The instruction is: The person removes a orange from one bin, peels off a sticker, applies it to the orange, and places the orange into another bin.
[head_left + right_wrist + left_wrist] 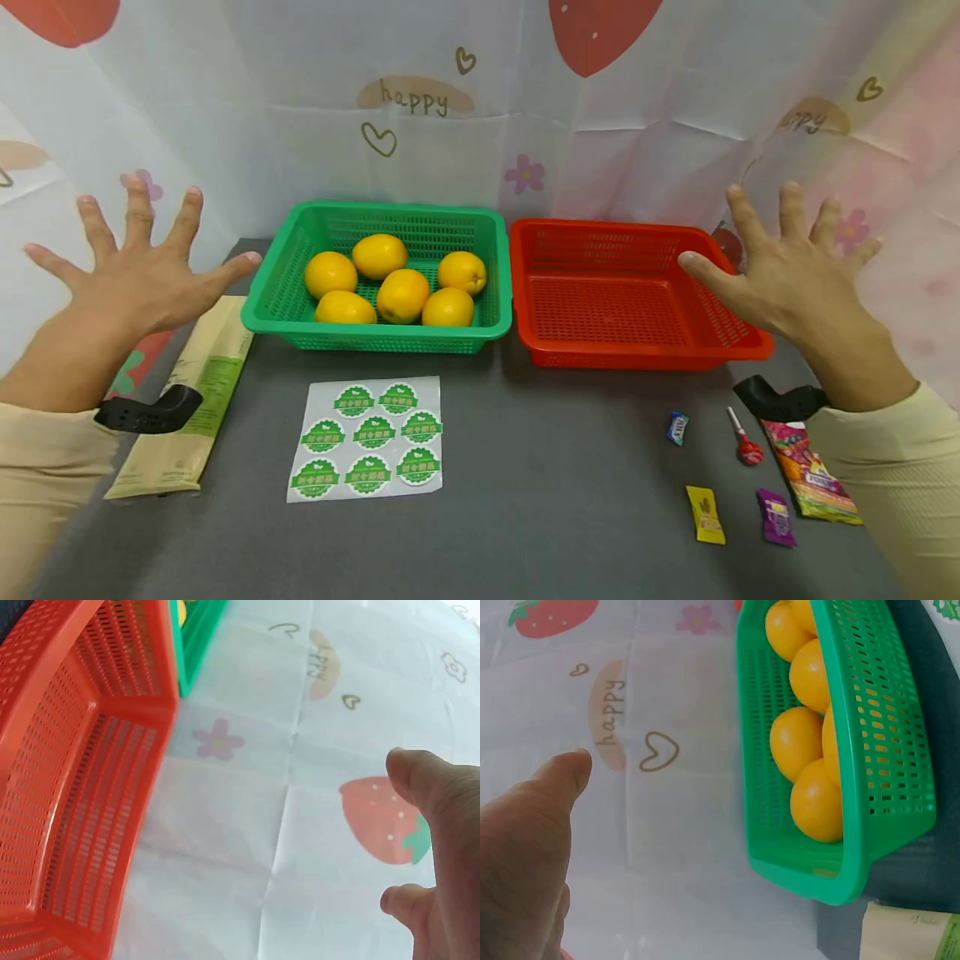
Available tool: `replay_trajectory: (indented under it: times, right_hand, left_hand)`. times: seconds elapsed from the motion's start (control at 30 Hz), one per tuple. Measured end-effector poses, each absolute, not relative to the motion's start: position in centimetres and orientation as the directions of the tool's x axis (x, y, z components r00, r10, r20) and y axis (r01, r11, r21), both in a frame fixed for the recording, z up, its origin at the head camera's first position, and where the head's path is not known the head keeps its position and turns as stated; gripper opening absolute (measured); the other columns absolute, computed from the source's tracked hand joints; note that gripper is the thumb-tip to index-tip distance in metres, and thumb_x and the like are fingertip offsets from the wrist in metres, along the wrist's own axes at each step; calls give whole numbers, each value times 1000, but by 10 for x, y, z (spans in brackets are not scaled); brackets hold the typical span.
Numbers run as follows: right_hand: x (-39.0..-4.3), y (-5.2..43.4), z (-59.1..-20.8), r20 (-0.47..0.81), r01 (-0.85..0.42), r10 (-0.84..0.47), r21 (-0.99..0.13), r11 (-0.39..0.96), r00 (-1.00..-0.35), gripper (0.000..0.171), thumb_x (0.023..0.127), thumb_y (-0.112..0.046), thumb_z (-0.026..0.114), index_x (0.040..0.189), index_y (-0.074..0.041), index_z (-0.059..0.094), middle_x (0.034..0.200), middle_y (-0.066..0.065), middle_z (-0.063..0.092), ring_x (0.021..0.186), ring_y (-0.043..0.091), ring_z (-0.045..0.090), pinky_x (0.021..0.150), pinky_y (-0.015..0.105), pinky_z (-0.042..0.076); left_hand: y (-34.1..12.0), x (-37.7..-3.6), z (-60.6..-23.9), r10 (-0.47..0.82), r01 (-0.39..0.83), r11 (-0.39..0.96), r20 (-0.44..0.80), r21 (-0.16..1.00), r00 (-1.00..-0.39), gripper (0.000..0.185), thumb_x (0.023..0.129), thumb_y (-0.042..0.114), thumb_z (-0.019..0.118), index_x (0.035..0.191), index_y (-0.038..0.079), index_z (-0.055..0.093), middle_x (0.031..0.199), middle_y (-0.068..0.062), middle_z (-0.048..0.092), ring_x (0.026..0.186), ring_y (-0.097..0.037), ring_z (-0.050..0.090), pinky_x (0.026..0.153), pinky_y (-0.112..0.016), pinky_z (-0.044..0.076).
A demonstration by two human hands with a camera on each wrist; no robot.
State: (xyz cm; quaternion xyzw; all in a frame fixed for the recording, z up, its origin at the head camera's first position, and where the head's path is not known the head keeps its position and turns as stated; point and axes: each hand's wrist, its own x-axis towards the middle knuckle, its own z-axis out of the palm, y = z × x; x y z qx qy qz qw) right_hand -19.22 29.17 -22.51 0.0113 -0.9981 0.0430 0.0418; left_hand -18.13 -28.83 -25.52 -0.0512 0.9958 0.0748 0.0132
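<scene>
My left hand [138,283] is raised with fingers spread, left of a green basket [375,340] that holds several orange-yellow fruits [403,296], perhaps oranges or lemons. Nothing is in that hand. My right hand [798,279], also spread and holding nothing, hovers by the right end of a red basket [607,360] with no contents showing. The left wrist view has the left thumb [562,780] apart from the green basket [855,847]. In the right wrist view, the right hand [450,847] is likewise apart from the red basket [165,712].
A sheet of round green stickers [367,437] lies on the grey table [555,500]. At left is a flat beige-and-green packet [202,392]. On the right lie a lollipop [748,448], small wrapped candies [705,515] and a colourful bag [813,479]. A printed curtain [300,125] hangs behind.
</scene>
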Motion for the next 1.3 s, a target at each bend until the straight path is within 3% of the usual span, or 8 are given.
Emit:
replay_trajectory:
  times: [0.4,0.9,1.17,1.3]
  right_hand:
    - [-201,265,-226,167,-203,-178,-149,968,-970,92,87,-70,45,156,-30,1,158,21,-10,137,49,-16,87,78,-13]
    - [-221,225,-237,298,-433,-357,-245,867,-885,85,87,-57,59,156,-28,18,158,16,12,140,43,9,103,69,4]
    - [-235,214,-249,339,-519,-417,-313,795,-843,81,87,-50,62,154,-24,26,155,17,20,139,42,15,104,65,12]
    - [-244,205,-254,352,-555,-442,-363,749,-825,79,87,-47,64,154,-26,28,155,11,23,139,37,18,105,63,15]
  left_hand:
    - [-288,-185,-285,-45,-37,974,34,223,-998,96,85,79,31,153,25,-13,146,-13,-39,125,-45,-40,79,-78,-22]
    - [-283,-190,-338,52,105,925,151,366,-987,89,90,68,44,156,22,6,157,-8,-22,137,-51,-14,90,-80,-4]
    - [-287,-195,-367,80,183,849,221,496,-972,77,94,57,49,153,13,25,160,-11,-4,139,-49,-2,91,-80,4]
    - [-291,-199,-381,88,204,805,228,558,-970,72,97,48,51,150,4,32,159,-16,4,138,-52,3,98,-75,5]
